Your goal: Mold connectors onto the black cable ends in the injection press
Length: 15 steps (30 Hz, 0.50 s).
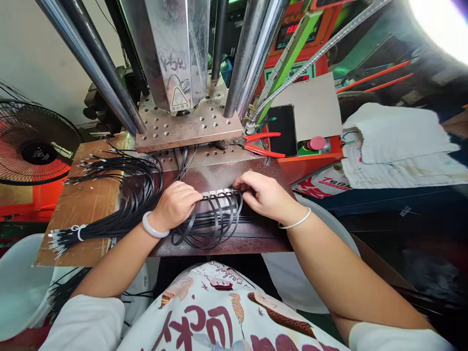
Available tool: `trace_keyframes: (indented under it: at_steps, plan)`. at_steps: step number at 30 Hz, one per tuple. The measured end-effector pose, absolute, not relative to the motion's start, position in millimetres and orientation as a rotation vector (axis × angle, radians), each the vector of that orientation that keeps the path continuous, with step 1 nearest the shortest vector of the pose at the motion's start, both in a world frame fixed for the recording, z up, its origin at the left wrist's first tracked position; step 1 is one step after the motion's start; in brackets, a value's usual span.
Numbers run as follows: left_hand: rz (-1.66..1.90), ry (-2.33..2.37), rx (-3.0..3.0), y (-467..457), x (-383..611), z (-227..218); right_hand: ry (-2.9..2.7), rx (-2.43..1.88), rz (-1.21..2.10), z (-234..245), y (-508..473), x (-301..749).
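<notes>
My left hand (178, 204) and my right hand (263, 194) rest on the brown metal bed (226, 170) of a press, fingers curled at either end of a short metal strip (218, 193). Several black flat cables (212, 222) loop out from under that strip toward me. Both hands are closed on the strip and the cable ends. A pale bangle sits on my left wrist, a thin silver one on my right.
A bundle of black cables (109, 195) lies on cardboard at the left. The press head (179, 63) and steel columns stand behind. Red-handled pliers (261, 144), a phone (281, 129), a red button (317, 143), a fan (34, 146) and white cloth (398, 146) surround the bed.
</notes>
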<state>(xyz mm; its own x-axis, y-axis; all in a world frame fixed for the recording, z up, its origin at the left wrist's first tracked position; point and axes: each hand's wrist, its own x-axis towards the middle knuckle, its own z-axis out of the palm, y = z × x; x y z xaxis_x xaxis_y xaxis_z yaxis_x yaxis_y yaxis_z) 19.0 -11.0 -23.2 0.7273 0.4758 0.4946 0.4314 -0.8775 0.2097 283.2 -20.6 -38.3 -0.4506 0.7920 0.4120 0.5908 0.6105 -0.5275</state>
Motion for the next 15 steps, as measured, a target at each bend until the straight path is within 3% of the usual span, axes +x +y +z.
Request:
trace_keyframes:
  at_steps: [9, 12, 15]
  plan:
    - [0.739, 0.896, 2.727, -15.4, 14.7, -34.9, -1.816, -1.346, 0.428, -49.4, -13.1, 287.2]
    - [0.91, 0.917, 2.575, -23.2, 8.6, -21.5, -1.794, -1.437, 0.492, -51.6, -10.3, 290.4]
    - [1.009, 1.222, 2.348, -14.5, -17.9, -0.8, -1.775, -1.47, 0.5, -54.6, -7.4, 292.7]
